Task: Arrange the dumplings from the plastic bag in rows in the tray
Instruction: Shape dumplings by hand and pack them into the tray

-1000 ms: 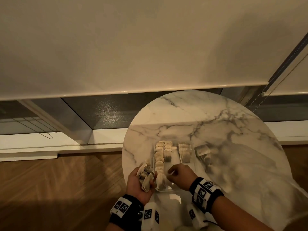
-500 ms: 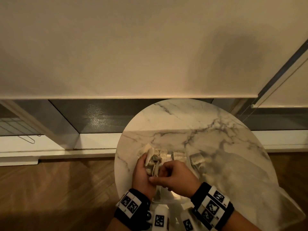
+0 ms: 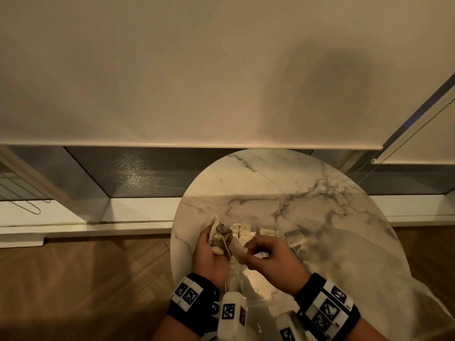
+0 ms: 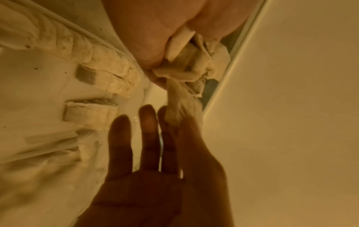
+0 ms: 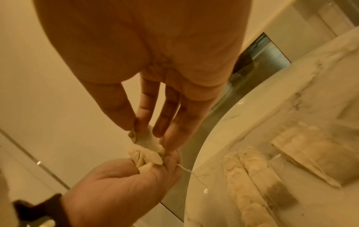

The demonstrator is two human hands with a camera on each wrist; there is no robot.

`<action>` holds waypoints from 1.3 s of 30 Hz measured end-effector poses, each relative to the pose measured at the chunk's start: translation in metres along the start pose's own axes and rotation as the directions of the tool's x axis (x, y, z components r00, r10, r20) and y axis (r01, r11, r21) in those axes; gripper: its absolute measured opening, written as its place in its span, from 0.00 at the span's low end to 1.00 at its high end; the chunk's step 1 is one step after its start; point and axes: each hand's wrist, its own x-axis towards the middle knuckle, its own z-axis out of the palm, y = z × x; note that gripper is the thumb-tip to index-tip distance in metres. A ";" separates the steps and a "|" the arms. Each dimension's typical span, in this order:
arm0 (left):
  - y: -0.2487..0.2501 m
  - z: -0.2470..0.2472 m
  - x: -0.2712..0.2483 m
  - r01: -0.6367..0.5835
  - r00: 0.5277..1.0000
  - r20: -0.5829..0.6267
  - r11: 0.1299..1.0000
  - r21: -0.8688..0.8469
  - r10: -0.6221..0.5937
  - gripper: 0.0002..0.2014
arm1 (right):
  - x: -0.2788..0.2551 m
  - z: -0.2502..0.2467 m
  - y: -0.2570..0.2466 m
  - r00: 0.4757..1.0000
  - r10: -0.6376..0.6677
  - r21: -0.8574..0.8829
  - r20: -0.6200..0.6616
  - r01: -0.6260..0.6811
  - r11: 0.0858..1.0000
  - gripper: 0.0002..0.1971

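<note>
The dumplings are small pale pouches with thin strings. My left hand [image 3: 214, 244] grips a bunch of dumplings [image 3: 218, 233] above the table's left edge. My right hand [image 3: 246, 251] pinches one dumpling [image 3: 236, 248] from that bunch between thumb and fingers. The right wrist view shows this pinched dumpling [image 5: 145, 138] still touching the bunch [image 5: 145, 158]; the left wrist view shows the bunch [image 4: 186, 66] in my curled fingers. The clear tray [image 3: 261, 301] lies under my hands with two packed rows of dumplings [image 3: 240, 233] at its left and a few more dumplings [image 3: 268, 232] beside them.
A clear plastic bag [image 3: 369, 279] lies right of the tray, with dumplings [image 3: 296, 238] showing inside it. Everything sits on a round marble table [image 3: 283, 188]. Behind it are a window sill and a lowered blind [image 3: 197, 82]; wooden floor lies left.
My left hand rose and moved forward with the bunch. My right hand left the tray, came to the bunch and now pinches one dumpling, drawing it toward the right.
</note>
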 end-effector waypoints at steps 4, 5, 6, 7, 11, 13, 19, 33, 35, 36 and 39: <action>0.004 0.005 -0.007 0.035 0.999 0.016 0.999 -0.013 -0.035 0.19 | 0.003 -0.006 -0.005 0.988 0.156 0.451 -0.018 -0.131 0.883 0.06; 0.004 0.008 -0.010 0.040 0.999 0.026 0.999 -0.023 -0.040 0.19 | 0.003 -0.008 -0.008 0.982 0.190 0.552 0.003 -0.160 0.818 0.07; 0.005 0.006 -0.009 0.037 0.999 0.018 0.999 -0.025 -0.036 0.19 | 0.002 -0.010 -0.009 0.976 0.216 0.634 0.018 -0.178 0.753 0.08; 0.006 0.004 -0.006 0.028 1.000 -0.004 0.999 -0.028 -0.028 0.16 | 0.003 -0.012 -0.009 0.972 0.235 0.689 0.019 -0.183 0.701 0.08; 0.009 -0.007 0.006 0.006 0.998 -0.061 0.999 -0.041 -0.009 0.10 | 0.005 -0.017 -0.007 0.965 0.261 0.735 -0.029 -0.156 0.660 0.08; 0.009 -0.008 0.005 0.013 0.999 -0.050 0.999 -0.033 -0.015 0.09 | 0.007 -0.018 -0.005 0.966 0.256 0.740 -0.045 -0.140 0.658 0.08; 0.013 -0.007 0.004 0.055 0.996 -0.073 0.998 -0.038 -0.057 0.16 | 0.011 -0.021 0.000 0.971 0.238 0.767 -0.012 -0.144 0.626 0.13; 0.032 -0.021 0.008 0.055 0.995 -0.075 0.989 -0.137 -0.065 0.10 | 0.044 -0.035 0.083 0.921 0.360 0.007 -0.148 -0.363 0.932 0.06; 0.032 -0.023 0.008 0.058 0.995 -0.072 0.988 -0.141 -0.068 0.10 | 0.051 -0.032 0.092 0.923 0.378 -0.157 -0.073 -0.385 0.909 0.07; 0.032 -0.024 0.009 0.060 0.995 -0.073 0.988 -0.140 -0.071 0.09 | 0.056 -0.029 0.097 0.919 0.392 -0.213 -0.036 -0.391 0.896 0.08; 0.029 -0.028 0.010 0.062 0.993 -0.094 0.988 -0.139 -0.076 0.11 | 0.072 -0.019 0.109 0.896 0.442 -0.326 0.049 -0.404 0.855 0.09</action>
